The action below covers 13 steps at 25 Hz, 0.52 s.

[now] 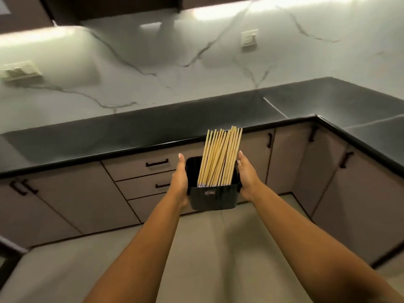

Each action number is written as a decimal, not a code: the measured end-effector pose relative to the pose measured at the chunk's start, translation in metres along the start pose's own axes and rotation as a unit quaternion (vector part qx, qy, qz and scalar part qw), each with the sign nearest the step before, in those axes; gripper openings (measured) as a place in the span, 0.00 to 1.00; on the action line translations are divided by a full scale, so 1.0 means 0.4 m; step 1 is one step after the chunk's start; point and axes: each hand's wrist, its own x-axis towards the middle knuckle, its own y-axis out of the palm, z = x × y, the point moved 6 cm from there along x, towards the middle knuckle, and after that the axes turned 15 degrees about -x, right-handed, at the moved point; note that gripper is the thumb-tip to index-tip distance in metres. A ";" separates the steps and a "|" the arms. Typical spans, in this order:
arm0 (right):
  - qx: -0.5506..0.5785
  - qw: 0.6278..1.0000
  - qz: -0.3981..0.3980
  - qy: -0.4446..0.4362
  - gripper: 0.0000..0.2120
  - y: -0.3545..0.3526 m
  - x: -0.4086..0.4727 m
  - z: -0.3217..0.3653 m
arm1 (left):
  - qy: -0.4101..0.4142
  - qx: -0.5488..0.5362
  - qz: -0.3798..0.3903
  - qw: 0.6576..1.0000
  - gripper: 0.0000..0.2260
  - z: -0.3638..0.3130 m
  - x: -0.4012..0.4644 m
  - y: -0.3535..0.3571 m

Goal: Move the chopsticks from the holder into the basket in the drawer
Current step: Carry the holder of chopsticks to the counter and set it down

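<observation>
item: bundle of pale wooden chopsticks (pixel 220 156), many sticks, standing in a black rectangular plastic holder (pixel 213 199). long axis runs up and away from the person, tops leaning toward the far rim and fanning slightly right; patterned ends sit at the holder's near inner wall.
carrier: holder held in the air in front of the cabinets, not resting on anything.
left hand (pixel 180 181): flat against the holder's left wall, fingers together, pressing inward.
right hand (pixel 246 177): likewise pressed on the right wall, just beside the sticks and the nearer of the two to them.
surroundings: black stone table (pixel 131 136) beyond, bare where seen; beige drawer fronts with black handles (pixel 142 169) below it, all closed; no basket visible. judged: a drawer must be opened first.
</observation>
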 end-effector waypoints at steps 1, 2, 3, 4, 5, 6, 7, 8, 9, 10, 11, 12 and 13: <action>-0.003 1.000 0.023 -0.011 0.23 0.034 0.055 0.017 | 0.017 -0.007 -0.021 1.000 0.33 -0.035 0.031 -0.027; -0.007 0.999 0.049 -0.016 0.22 0.074 0.113 0.034 | 0.034 -0.017 -0.039 0.999 0.33 -0.072 0.059 -0.056; -0.008 0.997 0.071 -0.010 0.23 0.109 0.159 0.045 | 0.046 -0.025 -0.050 0.997 0.33 -0.100 0.081 -0.083; -0.009 0.996 0.089 -0.001 0.23 0.139 0.203 0.052 | 0.054 -0.029 -0.059 0.996 0.33 -0.128 0.101 -0.109; -0.007 0.994 0.107 0.008 0.24 0.171 0.247 0.056 | 0.062 -0.034 -0.070 0.995 0.34 -0.155 0.122 -0.140; -0.005 0.992 0.125 0.015 0.24 0.203 0.287 0.057 | 0.074 -0.037 -0.081 0.993 0.34 -0.178 0.140 -0.172; -0.006 0.990 0.141 0.019 0.24 0.241 0.331 0.059 | 0.091 -0.038 -0.093 0.991 0.34 -0.205 0.163 -0.207; -0.010 0.989 0.149 0.021 0.25 0.274 0.374 0.060 | 0.106 -0.034 -0.103 0.988 0.33 -0.232 0.184 -0.236; -0.016 0.988 0.152 0.024 0.26 0.306 0.416 0.061 | 0.117 -0.031 -0.109 0.987 0.31 -0.261 0.209 -0.262; -0.021 0.987 0.154 0.027 0.26 0.339 0.458 0.063 | 0.125 -0.030 -0.115 0.985 0.30 -0.292 0.235 -0.288; -0.027 0.987 0.156 0.030 0.27 0.370 0.499 0.063 | 0.132 -0.031 -0.119 0.984 0.29 -0.322 0.262 -0.315; -0.029 0.986 0.158 0.035 0.28 0.407 0.548 0.063 | 0.137 -0.031 -0.120 0.983 0.28 -0.356 0.295 -0.346; -0.027 0.985 0.163 0.039 0.29 0.442 0.594 0.064 | 0.143 -0.032 -0.122 0.982 0.28 -0.389 0.328 -0.375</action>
